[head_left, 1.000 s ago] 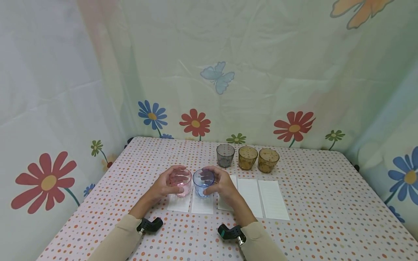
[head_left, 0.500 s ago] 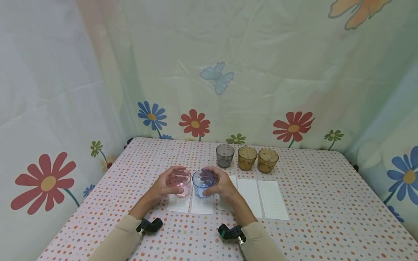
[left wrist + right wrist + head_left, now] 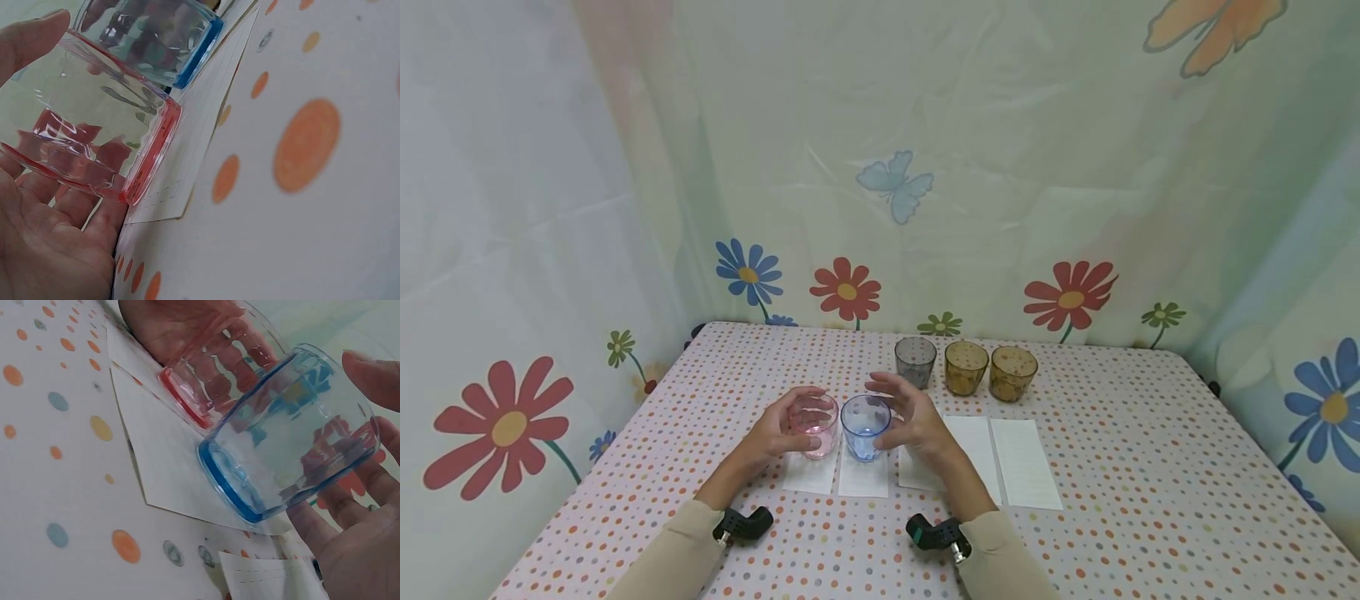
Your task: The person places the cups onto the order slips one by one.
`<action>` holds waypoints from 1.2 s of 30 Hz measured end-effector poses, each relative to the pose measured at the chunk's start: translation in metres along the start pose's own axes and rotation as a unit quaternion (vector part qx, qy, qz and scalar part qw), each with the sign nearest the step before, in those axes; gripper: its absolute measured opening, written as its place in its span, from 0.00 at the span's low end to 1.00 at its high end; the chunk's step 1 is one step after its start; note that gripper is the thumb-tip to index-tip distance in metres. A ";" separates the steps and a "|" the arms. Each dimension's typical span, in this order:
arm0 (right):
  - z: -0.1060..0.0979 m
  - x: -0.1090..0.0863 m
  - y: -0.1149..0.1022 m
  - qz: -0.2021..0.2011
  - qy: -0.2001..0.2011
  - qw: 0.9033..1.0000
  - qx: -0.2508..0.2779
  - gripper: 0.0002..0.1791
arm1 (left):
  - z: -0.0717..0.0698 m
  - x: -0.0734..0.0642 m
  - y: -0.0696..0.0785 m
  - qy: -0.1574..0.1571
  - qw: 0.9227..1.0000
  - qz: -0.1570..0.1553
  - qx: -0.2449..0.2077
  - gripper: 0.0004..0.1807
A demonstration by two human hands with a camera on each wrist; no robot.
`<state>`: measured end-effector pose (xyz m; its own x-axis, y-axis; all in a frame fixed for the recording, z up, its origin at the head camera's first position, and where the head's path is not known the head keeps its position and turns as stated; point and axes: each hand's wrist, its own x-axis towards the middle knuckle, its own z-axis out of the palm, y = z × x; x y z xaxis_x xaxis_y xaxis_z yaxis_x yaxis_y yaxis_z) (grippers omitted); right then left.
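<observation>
In the head view, my left hand (image 3: 777, 429) curls round a pink glass (image 3: 822, 440), thumb on the near side and fingers on the far side. The glass stands upright on a white paper slip (image 3: 808, 480). Right beside it, a clear blue glass (image 3: 861, 442) is upright on another paper slip (image 3: 863, 483). My right hand (image 3: 922, 427) is spread at the right side of the blue glass. The right wrist view has its thumb (image 3: 374, 378) lifted away from the glass wall, its fingers loosely extended close to the glass.
Further right lie more paper slips (image 3: 1028, 467). Behind them stand a grey glass (image 3: 915, 364) and two amber glasses, one in the middle (image 3: 966, 371) and one at the right (image 3: 1012, 377). A dotted cloth (image 3: 1150, 467) covers the table, and a flowered curtain hangs behind.
My right hand has loosened from the blue glass and drawn slightly right, its fingers spreading. My left hand stays on the pink glass. The head view has tipped up slightly.
</observation>
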<state>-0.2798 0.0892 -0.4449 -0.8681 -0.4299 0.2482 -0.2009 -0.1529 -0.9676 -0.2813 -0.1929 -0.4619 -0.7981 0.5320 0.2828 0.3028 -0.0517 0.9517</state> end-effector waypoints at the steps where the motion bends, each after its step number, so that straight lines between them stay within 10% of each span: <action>1: -0.001 -0.001 -0.002 -0.007 0.000 1.000 0.010 0.55 | 0.000 0.000 0.000 -0.001 1.000 0.001 0.001 0.43; 19: -0.023 -0.005 -0.024 -0.061 0.045 0.996 0.037 0.51 | 0.000 0.001 0.000 -0.004 1.000 0.012 -0.008 0.41; 36: -0.020 0.003 -0.023 -0.084 0.226 0.969 -0.043 0.40 | -0.001 0.001 -0.003 -0.004 1.000 0.018 0.006 0.41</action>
<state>-0.2867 0.1097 -0.4226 -0.9259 0.0325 0.3763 -0.3776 -0.1032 -0.9202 -0.2835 -0.1934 -0.4644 -0.7831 0.5361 0.3153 0.3371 -0.0601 0.9395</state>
